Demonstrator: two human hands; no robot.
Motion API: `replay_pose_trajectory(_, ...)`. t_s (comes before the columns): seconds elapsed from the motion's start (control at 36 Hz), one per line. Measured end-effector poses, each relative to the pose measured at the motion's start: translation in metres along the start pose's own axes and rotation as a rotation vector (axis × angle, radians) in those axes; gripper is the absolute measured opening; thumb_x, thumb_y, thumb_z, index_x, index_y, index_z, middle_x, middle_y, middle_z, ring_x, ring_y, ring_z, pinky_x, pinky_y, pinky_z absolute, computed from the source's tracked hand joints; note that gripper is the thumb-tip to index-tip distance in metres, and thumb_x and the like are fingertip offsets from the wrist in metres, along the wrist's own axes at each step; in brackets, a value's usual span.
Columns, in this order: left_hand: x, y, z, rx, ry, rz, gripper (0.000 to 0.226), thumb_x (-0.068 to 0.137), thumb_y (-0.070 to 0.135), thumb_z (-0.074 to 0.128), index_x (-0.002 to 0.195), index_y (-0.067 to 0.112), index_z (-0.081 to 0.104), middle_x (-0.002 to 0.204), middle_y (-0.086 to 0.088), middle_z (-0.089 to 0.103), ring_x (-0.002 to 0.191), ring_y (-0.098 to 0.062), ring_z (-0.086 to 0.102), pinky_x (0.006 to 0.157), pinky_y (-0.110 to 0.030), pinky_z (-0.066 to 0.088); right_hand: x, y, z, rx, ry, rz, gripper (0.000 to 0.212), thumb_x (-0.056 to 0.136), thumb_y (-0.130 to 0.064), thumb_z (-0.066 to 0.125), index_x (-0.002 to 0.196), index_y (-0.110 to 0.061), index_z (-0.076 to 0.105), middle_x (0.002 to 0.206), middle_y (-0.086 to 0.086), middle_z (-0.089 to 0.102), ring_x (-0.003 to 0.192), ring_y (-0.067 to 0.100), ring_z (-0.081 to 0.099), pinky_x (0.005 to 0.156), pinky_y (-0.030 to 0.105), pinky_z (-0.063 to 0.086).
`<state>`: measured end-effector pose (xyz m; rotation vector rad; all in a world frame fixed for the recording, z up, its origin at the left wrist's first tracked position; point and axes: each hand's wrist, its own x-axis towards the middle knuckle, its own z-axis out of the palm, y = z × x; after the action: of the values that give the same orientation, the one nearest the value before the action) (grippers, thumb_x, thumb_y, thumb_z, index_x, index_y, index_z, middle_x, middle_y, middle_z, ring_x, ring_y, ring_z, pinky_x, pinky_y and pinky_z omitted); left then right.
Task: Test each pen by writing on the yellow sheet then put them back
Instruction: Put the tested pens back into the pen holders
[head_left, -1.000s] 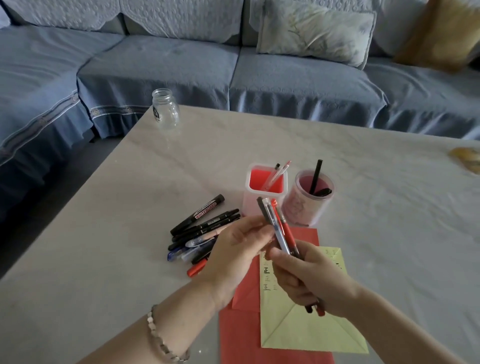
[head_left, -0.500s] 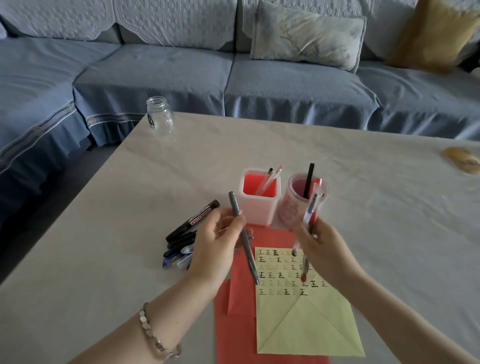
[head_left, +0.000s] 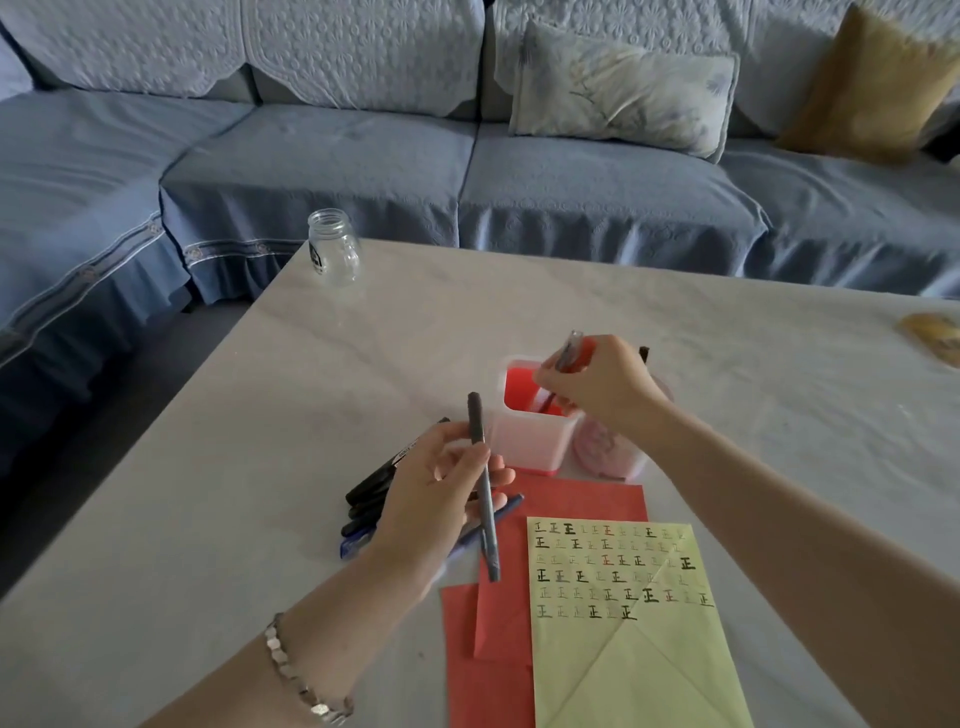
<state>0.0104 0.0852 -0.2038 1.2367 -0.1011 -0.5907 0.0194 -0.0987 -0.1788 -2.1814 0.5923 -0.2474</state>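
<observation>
We take the square pink holder (head_left: 524, 441) as our marker on the tabletop (head_left: 208, 519). Right over its open top we see the right hand (head_left: 597, 389), fingers curled round a clear and red bundle of pens (head_left: 572, 353) whose lower ends dip into the holder. We cannot tell how many pens it grips. Just left of the holder and nearer to us, the left hand (head_left: 441, 499) pinches a grey pen (head_left: 483, 488) by its middle, the pen nearly upright and off the tabletop. Under that hand, left of the holder, lies a pile of dark pens (head_left: 371, 493). Touching the holder's right side stands a round pink cup (head_left: 608, 452). In front of the holder lies red paper (head_left: 571, 499), and on it the yellow sheet (head_left: 634, 649), its upper half filled with rows of written marks. Far behind the holder, to the left, a glass jar (head_left: 332, 254) stands at the tabletop's corner.
</observation>
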Motion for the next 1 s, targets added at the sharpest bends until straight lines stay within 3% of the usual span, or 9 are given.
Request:
replay_pose_trajectory(0.17, 0.007, 0.004, 0.009, -0.153, 0.056, 0.038, 0.008, 0.095, -0.002, 0.041, 0.097, 0.004, 0.044, 0.079, -0.015, 0.064, 0.088, -0.033, 0.068, 0.084, -0.046, 0.052, -0.023, -0.002, -0.015, -0.172, 0.152, -0.13, 0.032, 0.081, -0.037, 0.066, 0.109, -0.021, 0.06, 0.096, -0.007, 0.06, 0.077, 0.012, 0.057, 0.073, 0.03, 0.05)
replay_pose_trajectory(0.31, 0.002, 0.008, 0.03, -0.318, 0.019, 0.043, 0.019, 0.094, -0.004, 0.041, 0.103, 0.012, 0.041, 0.075, -0.011, 0.069, 0.079, -0.027, 0.07, 0.072, -0.036, 0.058, -0.083, -0.002, -0.024, -0.016, -0.129, -0.105, 0.035, 0.077, -0.049, 0.061, 0.107, -0.035, 0.051, 0.089, -0.01, 0.063, 0.072, 0.006, 0.064, 0.064, 0.024, 0.056)
replay_pose_trajectory(0.44, 0.003, -0.002, 0.05, -0.395, -0.023, 0.005, 0.031, 0.093, -0.007, 0.043, 0.122, 0.002, 0.037, 0.092, -0.023, 0.067, 0.082, -0.028, 0.07, 0.063, -0.03, 0.057, -0.105, 0.013, -0.026, 0.227, -0.099, -0.083, 0.013, 0.084, -0.015, 0.064, 0.091, -0.024, 0.058, 0.069, -0.003, 0.066, 0.053, 0.007, 0.06, 0.051, 0.019, 0.046)
replay_pose_trajectory(0.56, 0.004, -0.008, 0.054, -0.364, -0.027, -0.044, 0.029, 0.088, -0.008, 0.052, 0.114, 0.003, 0.042, 0.087, -0.014, 0.069, 0.084, -0.023, 0.069, 0.079, -0.036, 0.056, -0.105, 0.017, -0.035, 0.274, 0.075, -0.128, 0.01, 0.082, -0.01, 0.065, 0.076, -0.018, 0.064, 0.049, -0.013, 0.06, 0.045, -0.001, 0.052, 0.049, 0.01, 0.041)
replay_pose_trajectory(0.61, 0.005, -0.013, 0.05, -0.155, -0.019, 0.001, 0.027, 0.087, -0.001, 0.057, 0.109, 0.007, 0.044, 0.09, -0.008, 0.07, 0.089, -0.02, 0.069, 0.084, -0.034, 0.053, -0.103, 0.015, -0.043, 0.283, 0.17, -0.154, 0.015, 0.078, -0.008, 0.069, 0.07, -0.021, 0.065, 0.048, -0.016, 0.06, 0.044, -0.002, 0.052, 0.048, 0.007, 0.04)
replay_pose_trajectory(0.75, 0.017, -0.042, 0.005, 0.836, 0.0, 0.373, 0.022, 0.081, 0.008, 0.067, 0.095, 0.018, 0.052, 0.101, 0.002, 0.057, 0.085, -0.006, 0.059, 0.074, -0.017, 0.048, -0.083, 0.013, -0.082, 0.031, 0.448, -0.248, 0.014, 0.076, -0.013, 0.073, 0.072, -0.026, 0.066, 0.061, -0.014, 0.062, 0.054, 0.0, 0.057, 0.058, 0.006, 0.043)
replay_pose_trajectory(0.81, 0.017, -0.05, -0.014, 1.11, 0.029, 0.449, 0.018, 0.078, 0.005, 0.069, 0.091, 0.011, 0.059, 0.096, 0.001, 0.053, 0.082, -0.013, 0.054, 0.077, -0.025, 0.047, -0.075, 0.014, -0.093, -0.145, 0.4, -0.202, 0.004, 0.079, -0.015, 0.07, 0.081, -0.018, 0.07, 0.07, -0.007, 0.061, 0.058, 0.003, 0.055, 0.057, 0.005, 0.041)
replay_pose_trajectory(0.89, 0.014, -0.062, -0.04, 1.422, 0.067, 0.406, 0.03, 0.063, 0.015, 0.083, 0.084, 0.008, 0.064, 0.087, -0.004, 0.056, 0.077, -0.027, 0.057, 0.065, -0.037, 0.045, -0.064, 0.021, -0.092, -0.262, 0.259, -0.096, 0.005, 0.082, -0.013, 0.067, 0.084, -0.012, 0.071, 0.07, -0.005, 0.061, 0.064, 0.01, 0.054, 0.056, 0.015, 0.039)
replay_pose_trajectory(1.0, 0.011, -0.067, -0.051, 1.63, 0.024, 0.402, 0.046, 0.041, 0.028, 0.092, 0.074, 0.012, 0.063, 0.085, -0.003, 0.056, 0.064, -0.027, 0.057, 0.051, -0.036, 0.046, -0.047, 0.027, -0.073, -0.359, 0.165, -0.055, 0.007, 0.08, -0.012, 0.069, 0.083, -0.006, 0.071, 0.082, 0.009, 0.066, 0.075, 0.022, 0.057, 0.06, 0.025, 0.038)
